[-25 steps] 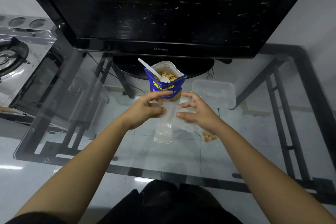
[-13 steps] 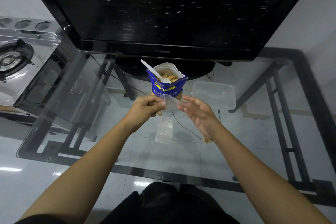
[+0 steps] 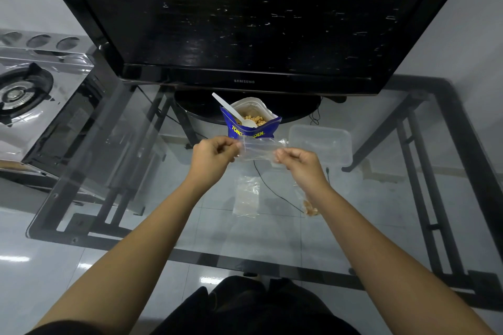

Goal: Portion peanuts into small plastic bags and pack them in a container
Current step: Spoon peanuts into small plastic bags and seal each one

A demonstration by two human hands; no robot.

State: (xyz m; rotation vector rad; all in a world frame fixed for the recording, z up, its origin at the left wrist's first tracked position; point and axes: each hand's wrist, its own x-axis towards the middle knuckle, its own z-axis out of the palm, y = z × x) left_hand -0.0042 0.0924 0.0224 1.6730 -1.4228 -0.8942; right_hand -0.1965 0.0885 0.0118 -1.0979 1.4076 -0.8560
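A clear bag (image 3: 260, 148) is held stretched in the air before the peanut pack (image 3: 251, 122), pinched at each end by the left hand (image 3: 213, 153) and right hand (image 3: 298, 163). Being thin, limp and likely slippery, it is best gripped at the mouth edges.

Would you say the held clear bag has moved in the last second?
Yes: the clear bag has risen away from the stack of bags, up toward the peanut pouch.

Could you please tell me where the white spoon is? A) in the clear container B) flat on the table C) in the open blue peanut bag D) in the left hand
C: the white spoon leans in the blue peanut bag, its bowl on the peanuts.
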